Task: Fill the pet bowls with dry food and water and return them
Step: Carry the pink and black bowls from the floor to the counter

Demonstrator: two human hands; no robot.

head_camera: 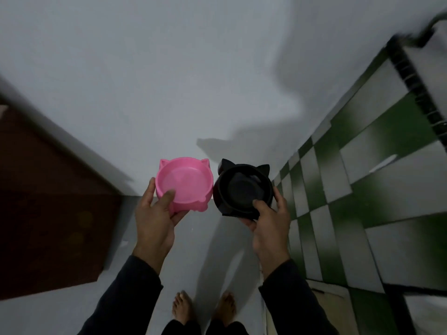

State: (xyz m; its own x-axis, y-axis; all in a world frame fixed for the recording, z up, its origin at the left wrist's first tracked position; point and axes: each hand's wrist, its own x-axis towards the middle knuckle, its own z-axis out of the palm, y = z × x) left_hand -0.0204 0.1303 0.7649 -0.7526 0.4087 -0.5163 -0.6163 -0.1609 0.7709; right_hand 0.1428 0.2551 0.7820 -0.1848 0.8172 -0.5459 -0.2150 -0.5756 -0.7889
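Right now you are standing barefoot on a pale floor [205,250] facing a plain white wall [169,68], with a dark brown door [53,201] running along your left and a green and white tiled wall [362,189] along your right. You are carrying both pet bowls out in front of you, side by side and nearly touching. Your left hand [154,221] is gripping the pink bowl [185,183], thumb hooked over its near rim and fingers curled under its base; your right hand [271,226] is clamping the black bowl [244,189] the same way, thumb inside the rim. Both bowls are looking empty, so I am judging that filling is not yet done. The black bowl is tilting slightly toward you; once it is holding water or kibble, that tilt could be spilling the contents, and a thumb-over-rim pinch could be slipping on wet plastic. The rims could also be knocking together as you walk. The black bowl's inside is too dark to read properly, the fingers beneath both bowls are hidden, and the object at the upper right corner is blurring beyond recognition.
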